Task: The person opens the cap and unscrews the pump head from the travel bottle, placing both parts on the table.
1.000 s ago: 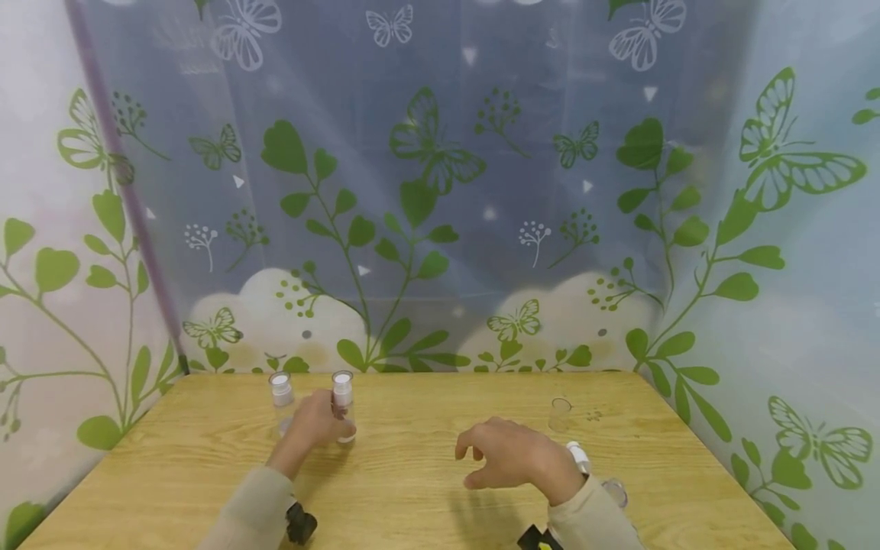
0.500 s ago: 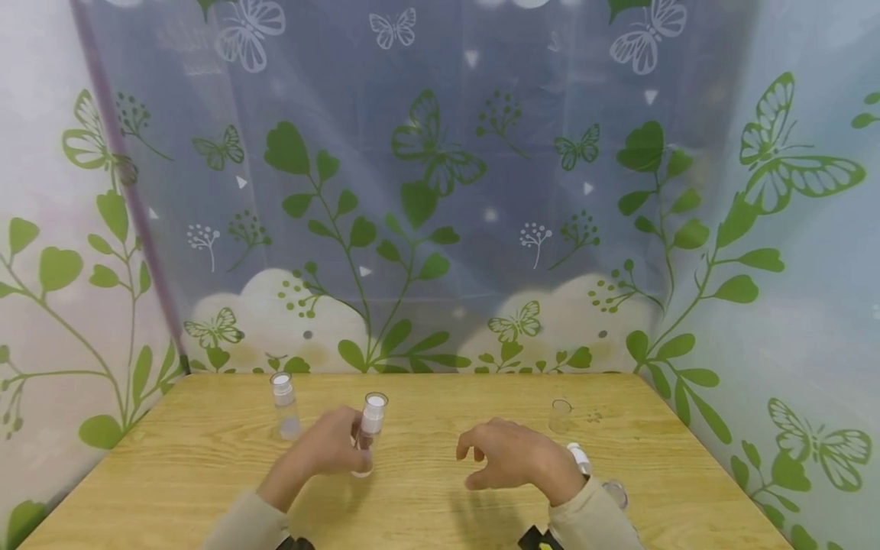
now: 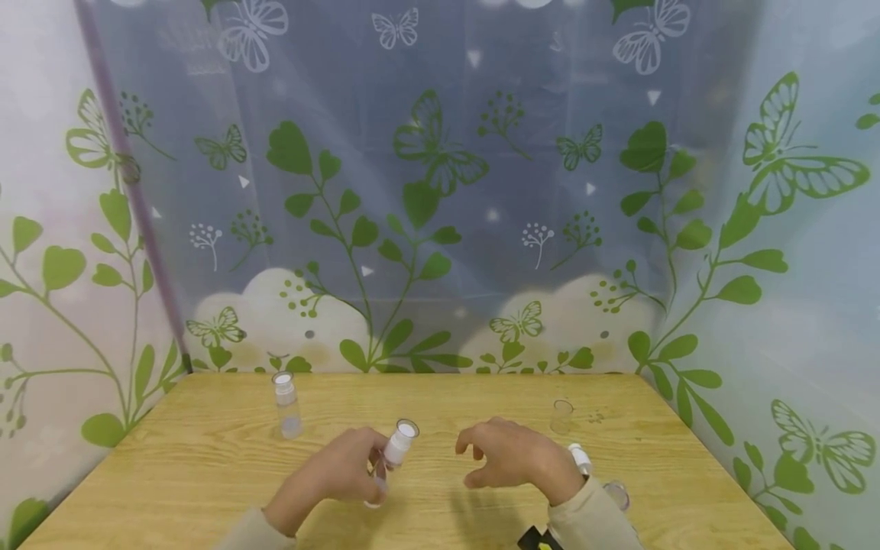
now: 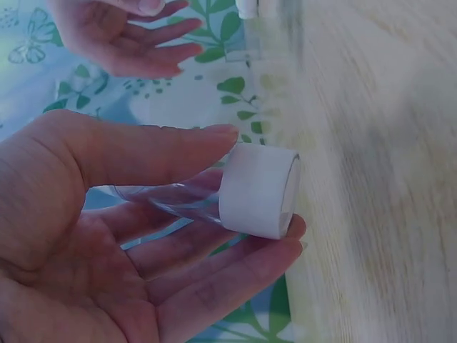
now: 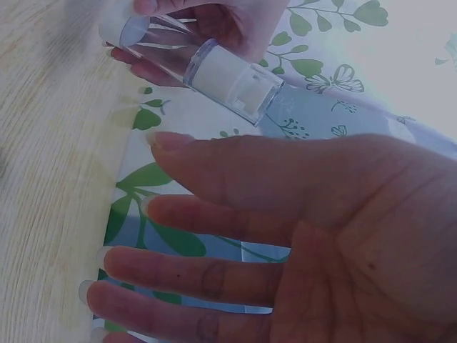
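Head view: left hand (image 3: 346,466) grips a bottle (image 3: 399,448), right hand (image 3: 514,458) relaxed — grained table (image 3: 433,428), leafy, perhaps fabric backdrop (image 3: 440,229).

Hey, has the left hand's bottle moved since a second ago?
Yes. In the head view, the bottle in the left hand moved right and away from the back edge of the table.

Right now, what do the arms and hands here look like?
The left hand and right hand are a person's, without gloves. The left sleeve and right sleeve are long, plain and cream-coloured. Beside the right one is a black item with a yellow mark.
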{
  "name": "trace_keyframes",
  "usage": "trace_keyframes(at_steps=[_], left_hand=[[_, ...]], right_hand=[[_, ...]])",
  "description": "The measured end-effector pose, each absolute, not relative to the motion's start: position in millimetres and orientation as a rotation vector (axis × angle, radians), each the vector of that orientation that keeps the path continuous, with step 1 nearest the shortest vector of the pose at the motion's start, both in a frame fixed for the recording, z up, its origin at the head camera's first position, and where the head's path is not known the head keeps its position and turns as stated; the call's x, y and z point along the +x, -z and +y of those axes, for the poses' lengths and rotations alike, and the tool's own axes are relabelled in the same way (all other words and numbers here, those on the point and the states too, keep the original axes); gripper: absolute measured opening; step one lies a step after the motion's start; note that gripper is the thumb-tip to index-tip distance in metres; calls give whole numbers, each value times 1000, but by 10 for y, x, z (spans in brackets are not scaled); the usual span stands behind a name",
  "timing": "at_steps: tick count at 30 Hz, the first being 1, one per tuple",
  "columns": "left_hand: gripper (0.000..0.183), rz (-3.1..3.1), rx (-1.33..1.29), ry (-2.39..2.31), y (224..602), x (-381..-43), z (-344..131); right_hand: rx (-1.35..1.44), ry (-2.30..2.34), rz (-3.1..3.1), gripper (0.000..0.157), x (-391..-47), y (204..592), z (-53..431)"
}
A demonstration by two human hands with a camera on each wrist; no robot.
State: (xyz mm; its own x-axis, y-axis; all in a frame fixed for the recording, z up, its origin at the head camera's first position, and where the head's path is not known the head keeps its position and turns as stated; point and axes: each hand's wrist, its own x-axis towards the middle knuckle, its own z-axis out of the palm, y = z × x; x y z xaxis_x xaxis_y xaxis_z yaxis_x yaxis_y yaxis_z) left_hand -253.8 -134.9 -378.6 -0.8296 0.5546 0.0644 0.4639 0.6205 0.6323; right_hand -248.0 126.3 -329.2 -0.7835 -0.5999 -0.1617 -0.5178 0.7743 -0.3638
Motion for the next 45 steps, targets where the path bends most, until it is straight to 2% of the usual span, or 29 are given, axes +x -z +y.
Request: trace_keyframes(at_steps=[17, 34, 45], left_hand=[[28, 2742, 932, -943, 3855, -2459, -1242], [27, 2735, 921, -909, 3863, -2404, -1181], [27, 2695, 891, -899, 3862, -2389, -1149]], right_hand=[[-881, 506, 2715, 40, -2522, 3352, 1275], [-1025, 608, 2658, 46, -2488, 3365, 1182], [-1176, 633, 2623, 44, -2498, 3380, 1123]])
